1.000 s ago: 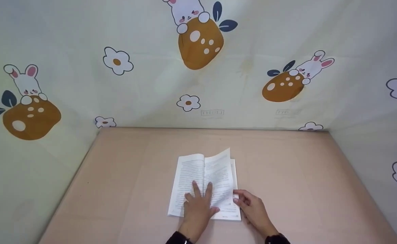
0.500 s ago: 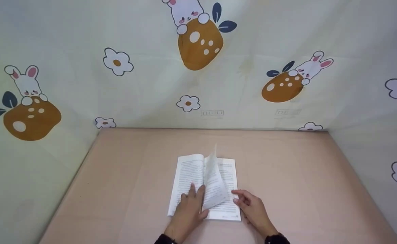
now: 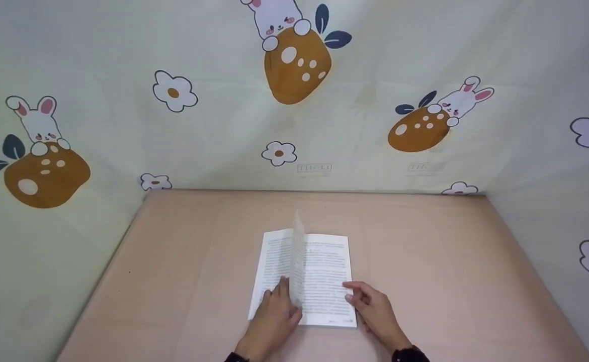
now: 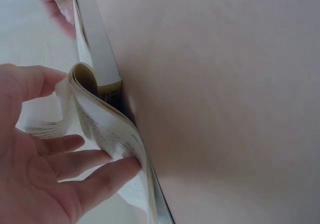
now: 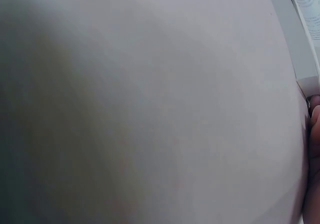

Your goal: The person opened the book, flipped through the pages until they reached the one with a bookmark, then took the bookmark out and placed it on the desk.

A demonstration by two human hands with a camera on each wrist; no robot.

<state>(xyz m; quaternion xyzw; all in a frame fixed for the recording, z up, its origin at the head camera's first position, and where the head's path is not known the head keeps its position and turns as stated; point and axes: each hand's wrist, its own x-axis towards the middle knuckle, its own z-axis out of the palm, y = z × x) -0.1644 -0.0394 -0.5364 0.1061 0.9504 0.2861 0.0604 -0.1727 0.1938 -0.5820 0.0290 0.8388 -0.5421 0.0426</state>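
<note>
An open book [image 3: 327, 269] of printed text lies flat on the tan table [image 3: 425, 241], near its front edge. One page [image 3: 298, 251] stands nearly upright over the spine. My left hand [image 3: 273, 318] rests on the left-hand pages with its fingers straight, touching that lifted page from the left. In the left wrist view the page [image 4: 82, 87] curls in a loop between the thumb and fingers of my left hand [image 4: 50, 174]. My right hand [image 3: 374, 312] rests its fingertips on the lower right edge of the book. The right wrist view shows only the book's edge [image 5: 300, 49] and a sliver of my right hand [image 5: 314, 134].
Cream cloth printed with rabbits and flowers [image 3: 294, 60] walls in the table at the back and on both sides. Bare tabletop extends left, right and behind the book.
The lifted page has swung from lying over the right side to standing upright above the spine. My left hand has slid left and back with it. My right hand has stayed put.
</note>
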